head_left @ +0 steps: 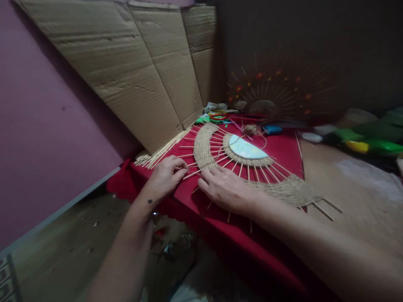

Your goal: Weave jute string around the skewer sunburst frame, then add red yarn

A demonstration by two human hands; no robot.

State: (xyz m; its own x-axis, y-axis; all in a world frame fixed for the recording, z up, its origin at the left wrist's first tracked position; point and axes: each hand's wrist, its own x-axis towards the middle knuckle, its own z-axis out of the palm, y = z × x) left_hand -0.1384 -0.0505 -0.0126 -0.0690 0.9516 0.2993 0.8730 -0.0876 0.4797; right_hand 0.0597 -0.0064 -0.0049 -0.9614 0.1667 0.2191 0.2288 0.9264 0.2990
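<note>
- Head view: one woven stick fan (252, 167) lies on one red cloth (283, 151).
- Left hand (165, 176) pinches one stick (192, 174).
- Right hand (226, 188) presses flat, fingers together, on the weave.

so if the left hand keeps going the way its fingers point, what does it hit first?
The left hand points right, along a wooden stick at its fingertips. Going straight on, it would probably meet the woven outer band of the half-round stick piece first, just ahead. Depth is hard to judge from this one view.
</note>
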